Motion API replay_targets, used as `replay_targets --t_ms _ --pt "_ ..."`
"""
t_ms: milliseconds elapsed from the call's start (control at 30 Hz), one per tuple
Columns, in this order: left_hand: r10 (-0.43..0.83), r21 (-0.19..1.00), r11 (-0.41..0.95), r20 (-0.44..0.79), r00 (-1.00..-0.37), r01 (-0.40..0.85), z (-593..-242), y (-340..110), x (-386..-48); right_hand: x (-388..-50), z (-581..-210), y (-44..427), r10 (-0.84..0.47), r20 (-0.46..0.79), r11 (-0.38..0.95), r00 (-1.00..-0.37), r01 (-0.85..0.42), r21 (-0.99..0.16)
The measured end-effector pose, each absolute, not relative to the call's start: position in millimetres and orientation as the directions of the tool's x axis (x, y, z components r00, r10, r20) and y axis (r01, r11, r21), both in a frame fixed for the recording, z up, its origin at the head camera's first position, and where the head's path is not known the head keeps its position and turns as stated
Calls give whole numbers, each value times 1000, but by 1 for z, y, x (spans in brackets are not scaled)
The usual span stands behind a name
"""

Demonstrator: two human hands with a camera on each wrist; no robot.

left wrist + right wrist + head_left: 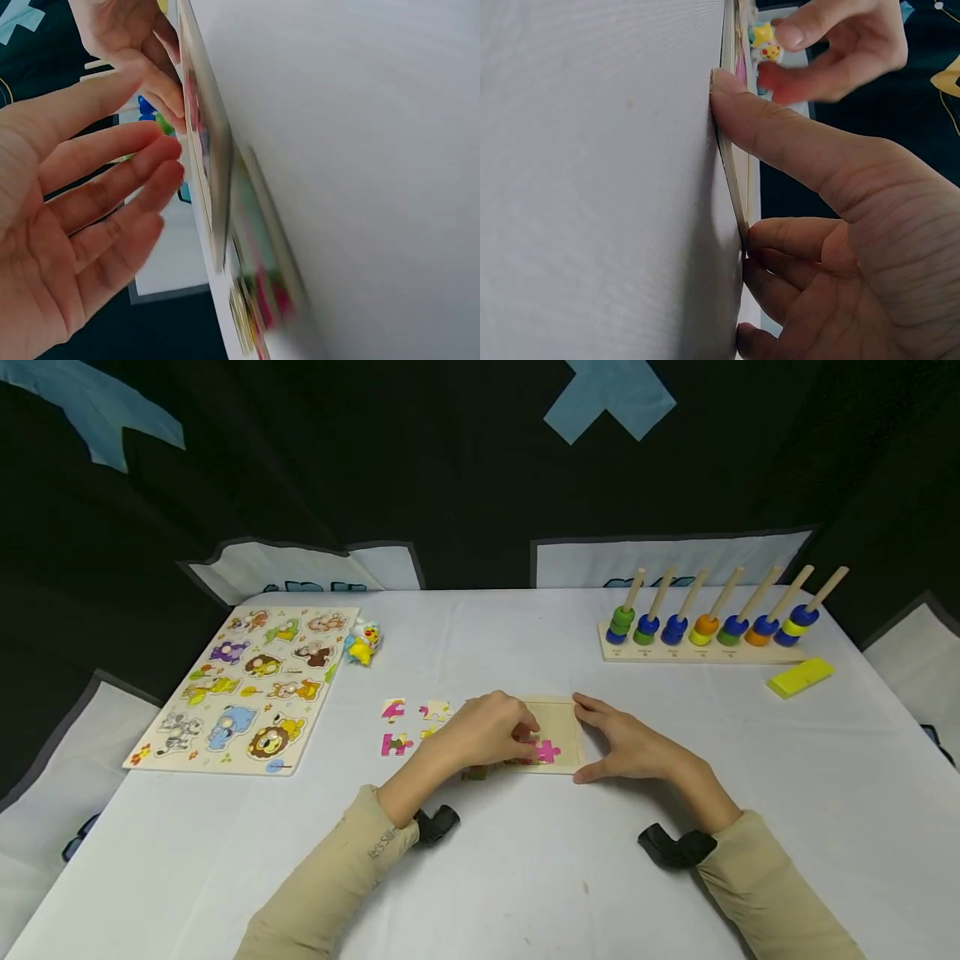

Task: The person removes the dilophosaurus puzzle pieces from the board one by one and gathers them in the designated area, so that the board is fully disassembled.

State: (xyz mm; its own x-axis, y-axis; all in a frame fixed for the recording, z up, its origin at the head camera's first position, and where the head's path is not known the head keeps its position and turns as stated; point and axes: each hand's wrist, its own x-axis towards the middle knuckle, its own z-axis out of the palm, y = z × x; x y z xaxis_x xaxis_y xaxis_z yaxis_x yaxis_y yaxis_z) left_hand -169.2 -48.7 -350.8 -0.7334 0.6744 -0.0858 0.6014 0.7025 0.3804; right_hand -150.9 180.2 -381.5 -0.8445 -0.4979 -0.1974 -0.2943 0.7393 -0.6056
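Observation:
A shallow wooden puzzle tray (560,720) lies flat on the table between the two hands. Pink puzzle pieces (547,752) sit along its near side. My left hand (487,729) hovers over the tray's left part and hides much of it; its fingers are loosely bent, with nothing between them in the left wrist view. At the right end, my right hand (626,745) holds the tray's edge between thumb (761,124) and fingers. Loose puzzle pieces (396,744) lie left of the tray, some partly behind the left hand and forearm.
An animal puzzle board (247,693) lies at the left, with a small colourful toy (363,642) beside it. A wooden peg rack (701,652) with coloured rings stands at the back right, near a yellow block (800,677). Dark curtains hang behind the white table.

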Motion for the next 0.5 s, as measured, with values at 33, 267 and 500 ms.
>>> replay_targets --t_ms 33,267,500 --pt "678 383 702 -100 -729 600 -351 -45 -171 -151 -382 180 -499 -196 737 -844 -294 -608" --pt "684 375 713 -189 -704 592 -353 -30 -178 -151 -383 180 -501 -180 733 -846 -305 -608" --pt "706 403 692 -204 -679 599 -355 -28 -180 -151 -383 181 -503 -174 732 -847 -310 -606"
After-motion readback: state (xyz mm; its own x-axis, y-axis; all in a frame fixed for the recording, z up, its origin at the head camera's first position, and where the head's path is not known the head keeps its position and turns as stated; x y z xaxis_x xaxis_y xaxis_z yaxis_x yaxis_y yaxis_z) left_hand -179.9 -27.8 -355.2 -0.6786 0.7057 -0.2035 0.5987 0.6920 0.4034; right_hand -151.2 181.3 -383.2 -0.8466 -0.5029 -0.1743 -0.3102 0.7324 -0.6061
